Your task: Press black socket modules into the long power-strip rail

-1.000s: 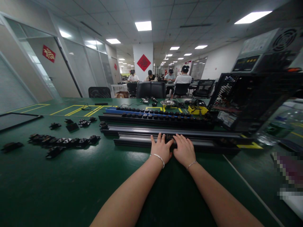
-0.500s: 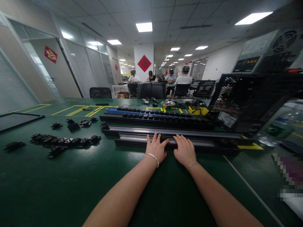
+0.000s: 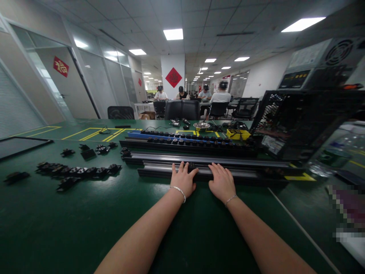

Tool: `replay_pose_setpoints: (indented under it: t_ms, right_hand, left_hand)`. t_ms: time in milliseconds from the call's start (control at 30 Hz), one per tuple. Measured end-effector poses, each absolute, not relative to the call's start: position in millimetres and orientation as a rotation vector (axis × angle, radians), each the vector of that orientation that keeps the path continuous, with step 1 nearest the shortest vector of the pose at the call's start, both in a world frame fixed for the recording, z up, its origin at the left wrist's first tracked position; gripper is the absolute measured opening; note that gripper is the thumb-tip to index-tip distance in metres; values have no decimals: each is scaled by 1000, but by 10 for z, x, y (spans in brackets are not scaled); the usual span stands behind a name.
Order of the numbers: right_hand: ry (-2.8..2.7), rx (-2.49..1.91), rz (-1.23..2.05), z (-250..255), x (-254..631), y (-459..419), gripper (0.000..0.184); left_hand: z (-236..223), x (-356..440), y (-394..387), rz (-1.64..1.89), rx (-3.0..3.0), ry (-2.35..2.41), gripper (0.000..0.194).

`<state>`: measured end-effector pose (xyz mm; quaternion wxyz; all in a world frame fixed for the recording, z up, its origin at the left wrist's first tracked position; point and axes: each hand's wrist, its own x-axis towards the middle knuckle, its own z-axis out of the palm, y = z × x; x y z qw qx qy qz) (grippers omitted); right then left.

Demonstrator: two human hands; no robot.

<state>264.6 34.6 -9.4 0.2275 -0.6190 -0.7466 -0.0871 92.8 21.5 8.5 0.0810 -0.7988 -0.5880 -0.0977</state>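
Observation:
A long black and silver rail (image 3: 245, 173) lies across the green table (image 3: 71, 220) in front of me. My left hand (image 3: 182, 179) rests on its near edge, fingers curled over a small black part (image 3: 191, 166) seated in the rail's channel. My right hand (image 3: 221, 182) lies flat on the rail to the right, fingers stretched forward and holding nothing. A gap of bare rail shows between the two hands. A second rail (image 3: 159, 156) lies just behind, and two more strips filled with black parts (image 3: 185, 140) lie further back.
Several loose black parts (image 3: 76, 171) lie in a row on the left of the table. A black mesh computer case (image 3: 302, 121) stands at the right. A yellow tray (image 3: 238, 133) and metal bowl (image 3: 201, 125) sit at the back. Seated people work at a far table.
My left hand has slid to the left along the rail with the small black part, opening a gap between the two hands. My right hand has stayed nearly in place.

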Motion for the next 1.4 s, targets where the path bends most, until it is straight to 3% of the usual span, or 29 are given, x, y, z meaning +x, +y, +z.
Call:
replay_pose_setpoints:
  t_ms: [1400]
  right_hand:
    - [-2095, -1713, -183, -40, 2656, 329, 41]
  left_hand:
    - [101, 514, 172, -182, -2303, -1902, 60]
